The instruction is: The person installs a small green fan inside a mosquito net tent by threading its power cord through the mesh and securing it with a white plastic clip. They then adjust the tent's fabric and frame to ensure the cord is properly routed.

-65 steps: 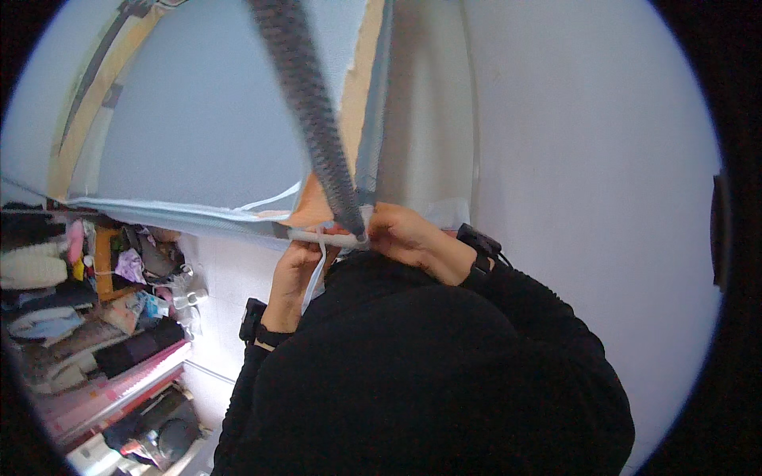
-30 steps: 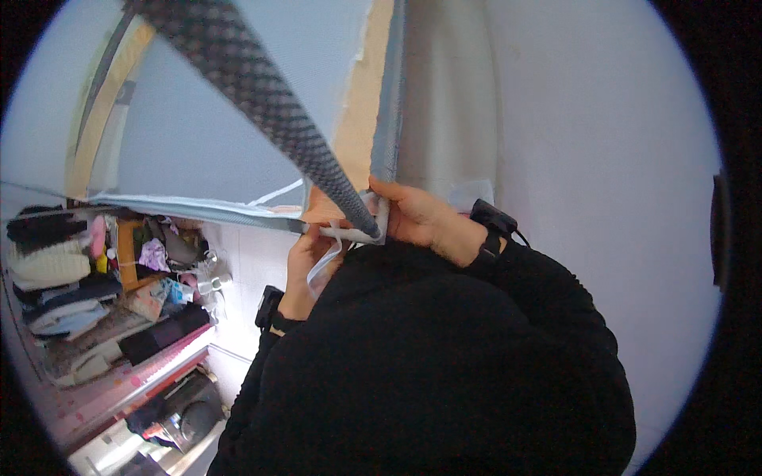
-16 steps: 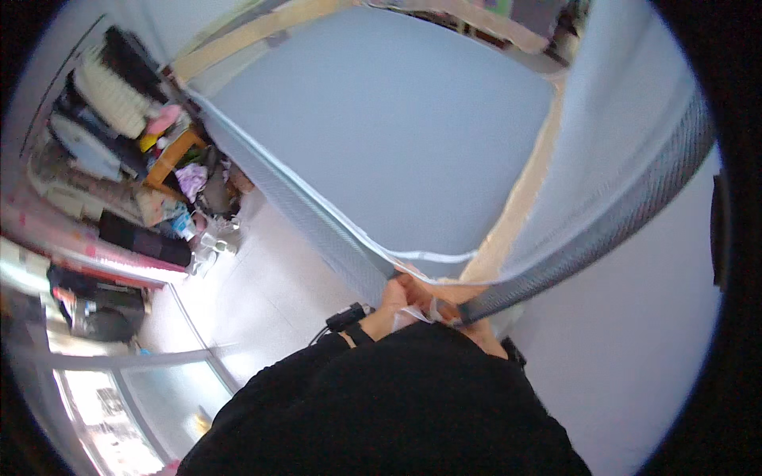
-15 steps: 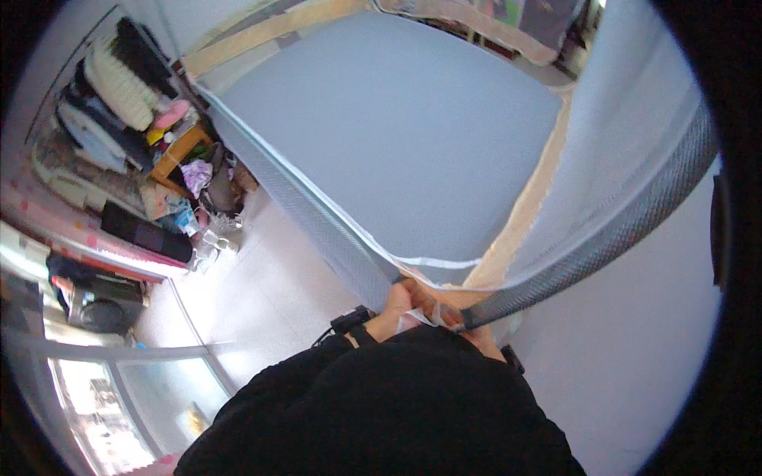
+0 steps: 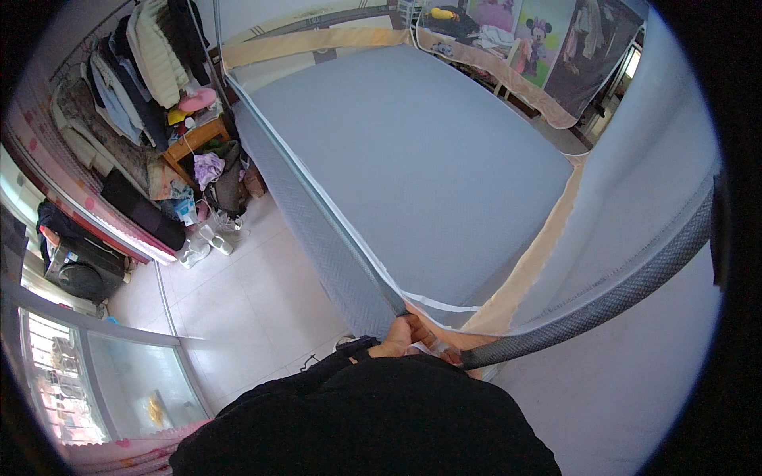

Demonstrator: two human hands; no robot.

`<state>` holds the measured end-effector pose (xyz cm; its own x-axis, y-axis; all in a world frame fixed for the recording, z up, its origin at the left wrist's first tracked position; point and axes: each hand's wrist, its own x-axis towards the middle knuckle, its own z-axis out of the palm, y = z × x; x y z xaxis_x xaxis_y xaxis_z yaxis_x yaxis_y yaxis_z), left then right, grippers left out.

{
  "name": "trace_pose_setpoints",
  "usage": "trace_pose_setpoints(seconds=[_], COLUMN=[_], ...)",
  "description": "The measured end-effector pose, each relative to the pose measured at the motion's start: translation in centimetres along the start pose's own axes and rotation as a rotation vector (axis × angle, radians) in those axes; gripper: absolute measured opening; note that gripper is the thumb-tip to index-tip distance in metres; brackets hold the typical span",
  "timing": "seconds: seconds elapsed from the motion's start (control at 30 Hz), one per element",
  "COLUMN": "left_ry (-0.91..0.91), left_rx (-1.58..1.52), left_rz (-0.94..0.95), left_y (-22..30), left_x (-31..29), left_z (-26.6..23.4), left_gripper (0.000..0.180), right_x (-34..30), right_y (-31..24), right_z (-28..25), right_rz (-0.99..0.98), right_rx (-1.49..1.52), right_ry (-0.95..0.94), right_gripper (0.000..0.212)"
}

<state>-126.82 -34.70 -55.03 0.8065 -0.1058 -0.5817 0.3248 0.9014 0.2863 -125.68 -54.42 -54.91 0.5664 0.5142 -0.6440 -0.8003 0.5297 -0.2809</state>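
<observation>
A mosquito net with a beige border band (image 5: 520, 266) surrounds a bed with a grey-blue mattress (image 5: 397, 166). At its near corner, my left hand (image 5: 397, 337) is closed on the net's edge, beside the end of a thin rail (image 5: 321, 214) along the left side. Pressed close to it, my right hand (image 5: 446, 353) is mostly hidden by my black top and the net; its bent fingers pinch the corner cloth, with a bit of white strip between the hands. A dark grey mesh-covered tube (image 5: 587, 317) curves away to the right from the corner.
Clothes (image 5: 151, 63) hang on a rack at the far left, over a small wooden stool (image 5: 190, 143), bags and white shoes (image 5: 214, 239). Pale floor tiles (image 5: 246, 293) lie left of the bed. A glass-panelled frame (image 5: 143, 381) stands at lower left. Sheer netting (image 5: 627, 206) hangs at right.
The view has shifted, so the bed and net sit lower in the picture and more of the far wall shows. Both hands stay at the net's near corner; the right wrist is now more hidden.
</observation>
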Motion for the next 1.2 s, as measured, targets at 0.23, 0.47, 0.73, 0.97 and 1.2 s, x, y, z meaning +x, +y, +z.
trace_pose_setpoints(seconds=[0.23,0.47,0.73,0.97,1.2], left_ry=[0.194,-0.066,0.118,0.139,0.209], left_rx=[0.098,-0.219,-0.030,-0.067,-0.197], left_rz=[0.059,0.027,-0.015,-0.077,-0.015], left_y=[0.9,1.4,2.2,3.1,2.4], left_x=[-1.0,-1.4,-1.8,-1.2,-2.3], left_z=[2.2,1.9,3.2,2.8,5.2], left_gripper=[0.031,0.035,0.041,0.038,0.049], right_x=[-0.6,-0.2,-0.6,-0.7,-1.4], right_y=[-0.2,-0.1,1.1,0.9,0.3], right_z=[1.5,3.9,4.1,4.5,2.9], right_rz=[-0.007,0.057,-0.023,0.011,0.224], right_rx=[-0.004,0.088,-0.242,0.008,0.352], right_ry=[-0.032,0.007,0.077,0.086,-0.398], right_gripper=[0.043,0.042,0.046,0.049,0.050])
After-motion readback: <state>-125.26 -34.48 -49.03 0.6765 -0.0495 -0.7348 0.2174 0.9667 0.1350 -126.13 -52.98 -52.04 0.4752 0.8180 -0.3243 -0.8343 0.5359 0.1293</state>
